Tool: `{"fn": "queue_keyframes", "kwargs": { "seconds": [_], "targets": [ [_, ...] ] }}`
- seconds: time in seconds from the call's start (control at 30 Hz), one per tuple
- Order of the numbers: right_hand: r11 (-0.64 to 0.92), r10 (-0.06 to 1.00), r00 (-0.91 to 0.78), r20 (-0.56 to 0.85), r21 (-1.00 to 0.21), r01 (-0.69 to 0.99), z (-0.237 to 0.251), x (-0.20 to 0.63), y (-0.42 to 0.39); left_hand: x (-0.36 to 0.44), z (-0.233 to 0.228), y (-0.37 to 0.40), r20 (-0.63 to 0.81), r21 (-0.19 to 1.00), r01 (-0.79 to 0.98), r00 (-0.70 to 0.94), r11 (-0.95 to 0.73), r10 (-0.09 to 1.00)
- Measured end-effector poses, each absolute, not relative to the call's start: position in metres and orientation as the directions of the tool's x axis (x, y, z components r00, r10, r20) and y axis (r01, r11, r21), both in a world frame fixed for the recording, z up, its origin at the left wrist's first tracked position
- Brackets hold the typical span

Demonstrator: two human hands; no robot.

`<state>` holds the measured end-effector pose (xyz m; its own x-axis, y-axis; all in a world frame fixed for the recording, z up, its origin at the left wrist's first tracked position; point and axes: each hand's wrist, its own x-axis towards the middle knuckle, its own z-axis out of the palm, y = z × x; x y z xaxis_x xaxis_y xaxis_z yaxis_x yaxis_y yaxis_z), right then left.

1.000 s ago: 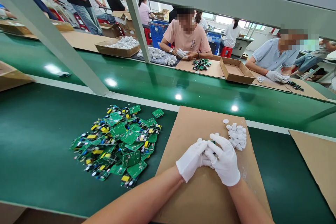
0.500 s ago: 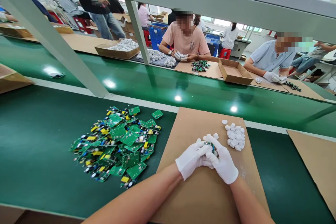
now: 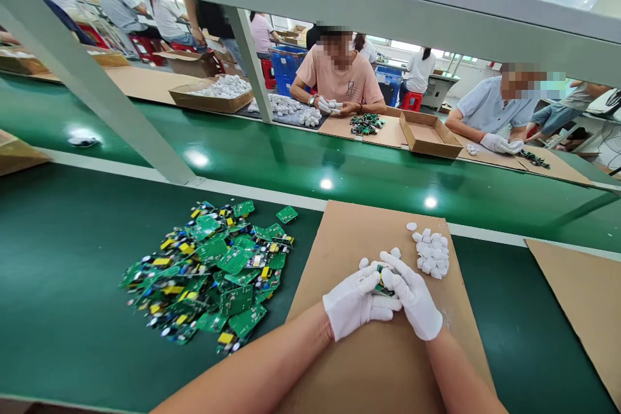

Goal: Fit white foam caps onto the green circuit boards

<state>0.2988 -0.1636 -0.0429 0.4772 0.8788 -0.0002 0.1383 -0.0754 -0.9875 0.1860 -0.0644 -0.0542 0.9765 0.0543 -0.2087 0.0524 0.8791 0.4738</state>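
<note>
Both my hands wear white gloves and meet over a brown cardboard sheet [image 3: 369, 362]. Between them is a small green circuit board [image 3: 380, 279] with a yellow part on it, largely covered by fingers. My left hand [image 3: 356, 301] is closed round its left side, with some fingers stretched underneath. My right hand [image 3: 412, 297] grips it from the right, thumb and fingers against the board. Just beyond my fingers lie a few loose white pieces [image 3: 363, 263]. To the right sits a heap of small white pieces [image 3: 433, 253].
A big pile of green circuit boards [image 3: 213, 272] lies on the dark green mat at left, one board [image 3: 286, 215] apart from it. A grey slanted post [image 3: 97, 71] and an overhead beam cross the view. Opposite, gloved co-workers sit by an open cardboard box [image 3: 429, 136].
The board has turned between my hands, so its yellow part now shows. My left fingers have straightened somewhat beneath it. The view has shifted slightly.
</note>
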Motion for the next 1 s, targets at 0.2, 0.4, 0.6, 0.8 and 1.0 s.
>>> {"fn": "queue_keyframes", "kwargs": {
  "seconds": [0.2, 0.4, 0.6, 0.8, 1.0],
  "targets": [
    [-0.154, 0.861, 0.507, 0.048, -0.925, 0.348, -0.054, 0.299, -0.166, 0.186, -0.057, -0.067, -0.206, 0.480, 0.045, 0.977, 0.876, 0.062],
    [-0.147, 0.853, 0.509, 0.117, -0.882, 0.447, -0.056, 0.301, -0.166, 0.188, -0.054, -0.065, -0.202, 0.506, 0.036, 0.976, 0.862, 0.077],
    [-0.147, 0.848, 0.529, 0.012, -0.955, 0.256, -0.052, 0.302, -0.168, 0.190, -0.048, -0.061, -0.222, 0.573, 0.089, 0.974, 0.815, 0.050],
    [-0.202, 0.841, 0.539, -0.041, -0.949, 0.243, -0.055, 0.297, -0.164, 0.192, -0.046, -0.064, -0.305, 0.747, 0.094, 0.928, 0.658, 0.213],
    [-0.157, 0.841, 0.539, -0.034, -0.971, 0.182, -0.056, 0.299, -0.162, 0.191, -0.038, -0.065, -0.254, 0.782, 0.070, 0.943, 0.620, 0.213]
  ]
}}
